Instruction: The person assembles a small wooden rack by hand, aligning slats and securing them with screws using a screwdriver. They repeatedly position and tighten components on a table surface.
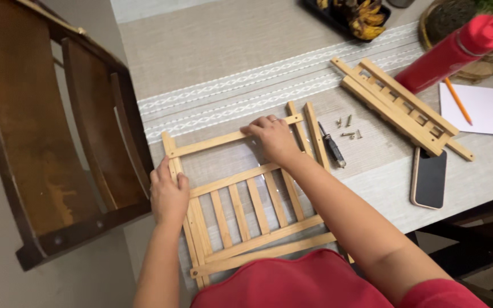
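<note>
Nearest the camera, a red garment (292, 285) fills the lower edge, and both forearms reach out from it over a pale wooden slatted frame (241, 214) that lies flat on the tabletop (212, 51), its near end overhanging the tabletop edge toward the person. Left hand (168, 194): it rests on the frame's left side rail, fingers (164, 171) curled over the rail and the thumb beside it, gripping the rail. Right hand (273, 138): it lies palm down on the far crossbar of the frame, fingers (256, 125) bent and pressing on the bar; whether they close around it cannot be told. Just right of the right hand, two loose wooden strips (315, 134) lie side by side, touching or nearly touching the frame's right end. Beside them lies a small screwdriver (332, 145) with a dark handle, and just beyond it a few loose screws (349, 130). Further right, a dark phone (429, 178) lies face down near the tabletop edge. Beyond it, a second slatted wooden piece (397, 105) lies at an angle. Farther still: a red bottle (455, 51) on its side, white paper (477, 108) with an orange pencil (457, 101) across it, a wicker basket (449, 20) and a dark tray (349, 17). A brown wooden chair (47, 131) stands left of the tabletop.
</note>
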